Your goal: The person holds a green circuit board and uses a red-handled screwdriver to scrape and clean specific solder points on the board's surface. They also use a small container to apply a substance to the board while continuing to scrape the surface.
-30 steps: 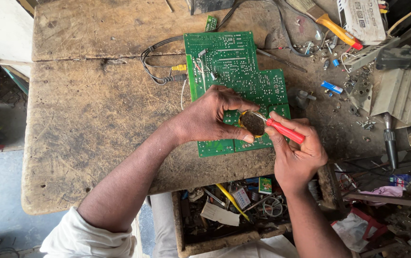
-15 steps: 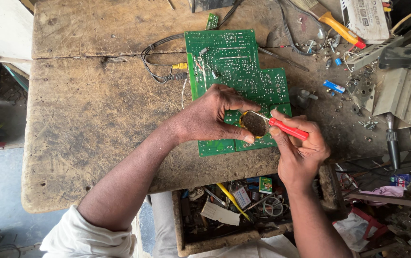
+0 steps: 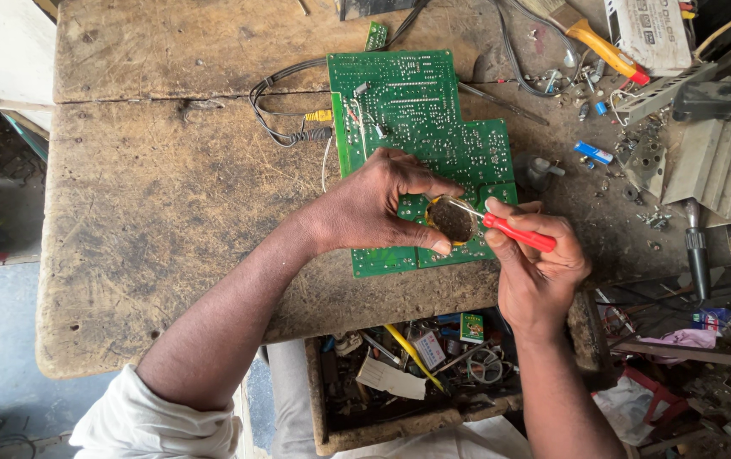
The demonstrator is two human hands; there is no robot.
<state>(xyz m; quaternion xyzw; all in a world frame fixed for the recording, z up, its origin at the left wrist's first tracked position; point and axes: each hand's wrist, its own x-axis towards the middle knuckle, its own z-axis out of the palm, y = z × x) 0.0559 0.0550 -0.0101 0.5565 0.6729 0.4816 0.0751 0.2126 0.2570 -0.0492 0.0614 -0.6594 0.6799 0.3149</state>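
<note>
Holding a small round tin [image 3: 452, 221] over the green circuit board [image 3: 412, 110], the left hand [image 3: 374, 204] steadies it; the right hand [image 3: 535, 272] grips a red-handled tool [image 3: 514, 231], tip dipped in, board work seemingly unfinished.

Left hand [image 3: 378, 204] curled, right hand [image 3: 540, 268] pinching, fingers [image 3: 501, 246] closed

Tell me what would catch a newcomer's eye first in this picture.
The big green circuit board in the middle of the worn wooden workbench stands out first. At its near edge the left hand steadies a small round tin while the right hand pokes a red-handled tool into it. Below the bench, an open drawer brims with oddments.
</note>
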